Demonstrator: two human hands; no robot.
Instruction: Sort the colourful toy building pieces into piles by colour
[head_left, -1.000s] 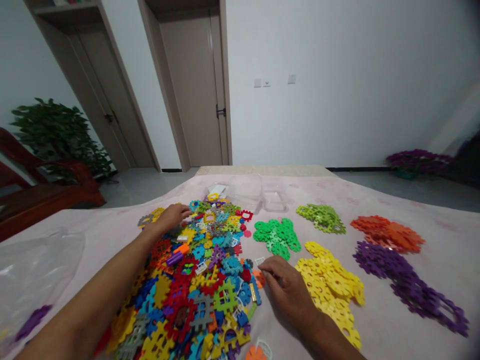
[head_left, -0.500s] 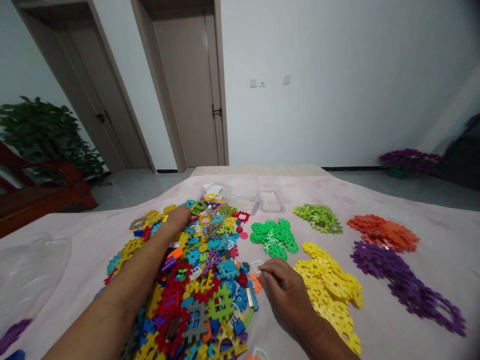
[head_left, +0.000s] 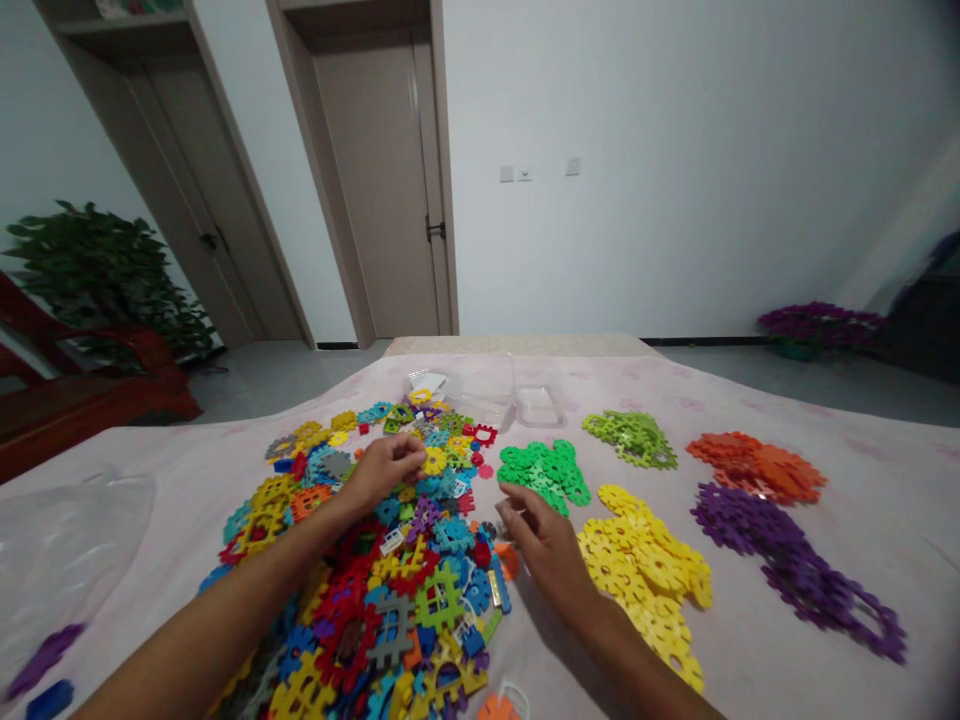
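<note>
My left hand (head_left: 388, 465) is over the middle of a mixed heap of plastic building pieces (head_left: 352, 640), thumb and fingers pinched on a small yellow flower-shaped piece (head_left: 433, 460). Right of the heap, my right hand (head_left: 544, 540) hovers with thumb and fingers apart, and nothing shows between them. Just beyond its fingertips lies a pile of green flower-shaped pieces (head_left: 551, 470). A pile of yellow flower-shaped pieces (head_left: 649, 560) is beside it on the right. An orange piece (head_left: 508, 560) lies on the cloth by my right wrist.
Further right are light green (head_left: 634, 437), orange (head_left: 757, 465) and purple piles (head_left: 795, 560). Clear plastic containers (head_left: 540, 405) stand at the back of the cloth-covered table (head_left: 750, 400). A clear plastic bag (head_left: 67, 540) is at the left, near a purple piece (head_left: 46, 655).
My left hand has come back from the far left of the heap toward the middle, now with a yellow piece. My right hand's fingers have parted, and the white piece at its fingertips no longer shows.
</note>
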